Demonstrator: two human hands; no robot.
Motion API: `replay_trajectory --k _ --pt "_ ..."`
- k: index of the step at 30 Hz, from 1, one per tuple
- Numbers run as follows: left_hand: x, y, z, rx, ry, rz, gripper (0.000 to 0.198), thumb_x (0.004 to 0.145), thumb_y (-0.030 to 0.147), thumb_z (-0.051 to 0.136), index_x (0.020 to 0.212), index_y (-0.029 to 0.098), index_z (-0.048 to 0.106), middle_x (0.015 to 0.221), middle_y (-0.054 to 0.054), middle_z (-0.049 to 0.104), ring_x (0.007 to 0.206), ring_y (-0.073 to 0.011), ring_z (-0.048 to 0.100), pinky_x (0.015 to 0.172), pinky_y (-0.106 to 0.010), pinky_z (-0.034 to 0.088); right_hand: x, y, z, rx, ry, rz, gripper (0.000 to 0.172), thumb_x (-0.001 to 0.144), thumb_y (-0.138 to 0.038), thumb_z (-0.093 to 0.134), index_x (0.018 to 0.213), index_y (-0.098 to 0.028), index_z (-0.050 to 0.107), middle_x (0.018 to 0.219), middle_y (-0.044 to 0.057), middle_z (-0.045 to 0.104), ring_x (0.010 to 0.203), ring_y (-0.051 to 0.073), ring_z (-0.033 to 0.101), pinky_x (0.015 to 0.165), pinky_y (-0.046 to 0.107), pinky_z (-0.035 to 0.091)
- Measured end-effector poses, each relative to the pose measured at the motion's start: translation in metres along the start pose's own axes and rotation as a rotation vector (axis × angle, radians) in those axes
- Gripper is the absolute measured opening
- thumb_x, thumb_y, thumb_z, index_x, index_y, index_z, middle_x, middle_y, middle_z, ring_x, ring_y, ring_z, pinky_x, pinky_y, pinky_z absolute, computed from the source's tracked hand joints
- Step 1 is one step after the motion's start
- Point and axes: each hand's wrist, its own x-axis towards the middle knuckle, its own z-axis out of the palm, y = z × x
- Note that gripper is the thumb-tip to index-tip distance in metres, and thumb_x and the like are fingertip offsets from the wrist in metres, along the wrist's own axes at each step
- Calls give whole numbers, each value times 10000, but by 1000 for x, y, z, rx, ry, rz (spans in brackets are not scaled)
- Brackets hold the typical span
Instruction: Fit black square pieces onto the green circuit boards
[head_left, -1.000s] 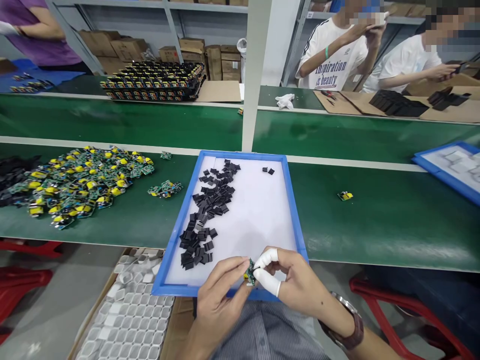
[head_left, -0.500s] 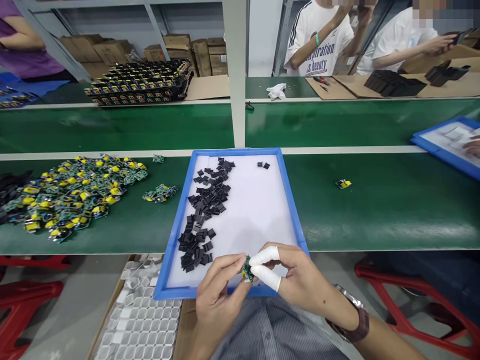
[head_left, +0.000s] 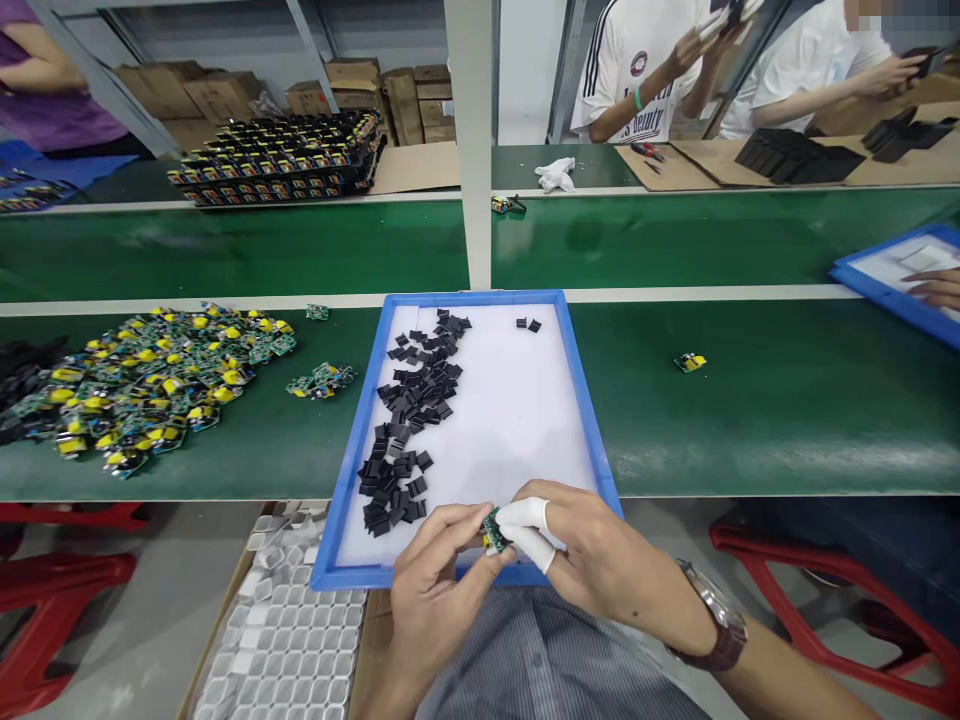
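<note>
Head view, and from where I stand the action is all at the fingertips: a small green circuit board [head_left: 494,531] is pinched between both hands, over the near end of a blue-rimmed tray [head_left: 352,578]. The left hand [head_left: 441,572] has it by thumb and fingers along one side; the right hand [head_left: 592,545], with white finger covers [head_left: 525,513], nips its opposite edge, though anything small between those tips is hidden from me. I'd guess it weighs next to nothing. The board itself looks stiff, but the parts on its face, a yellow one [head_left: 487,541] among them, could well be knocked or bent, so the bare edges seem the place to hold it. The covers may spare it fingermarks, and perhaps cost a little feel. Beyond the grip and to its left, small black pieces [head_left: 420,390] lie scattered in the tray, likely light and easily nudged. Farther left of the grip, a heap of similar boards [head_left: 157,380] rests on the green worktop [head_left: 750,430]; they look apt to snag one another
</note>
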Motion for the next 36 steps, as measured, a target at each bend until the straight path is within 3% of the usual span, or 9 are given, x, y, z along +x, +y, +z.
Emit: replay_trajectory --k 5,13,21,28,33,36 --pt "0 -1 0 -18 -18 -17 459 807 102 807 1225 285 753 1023 -56 751 869 -196 741 727 -293 649 -5 11 -1 -109 -45 -119 394 770 93 451 1008 -174 618 994 110 661 879 232 616 744 348 551" --pt "-1 4 2 -62 -16 -34 429 816 100 796 1205 277 765 1014 -61 753 881 -199 743 733 -288 656 -7 21 6 -287 -67 -205 411 714 99 428 977 -178 580 987 113 649 869 240 551 713 358 524" --pt "-2 2 2 13 -13 12 427 830 82 775 1219 258 752 1025 -61 735 866 -186 726 728 -280 648 -3 16 11 -388 -39 -237 289 833 52 440 914 -169 607 899 119 631 801 244 532 643 354 499" --pt "-2 -1 0 8 -49 -7 470 870 79 730 1287 296 706 1098 -59 691 963 -195 705 814 -317 637 -1 12 4 131 32 45 303 963 -93 549 1195 -234 684 1005 72 680 853 199 651 749 330 553" --pt "0 1 2 80 -39 67 490 858 61 731 1294 280 700 1107 -62 683 980 -198 705 817 -313 634 -1 11 9 451 91 437 88 924 -217 663 975 -202 733 766 15 722 677 170 704 637 277 575" --pt "1 3 2 103 -30 123 508 841 34 734 1293 264 696 1089 -58 684 970 -194 704 809 -302 629 3 8 10 597 92 517 75 872 -258 728 857 -186 721 666 -9 697 603 150 676 602 257 567"
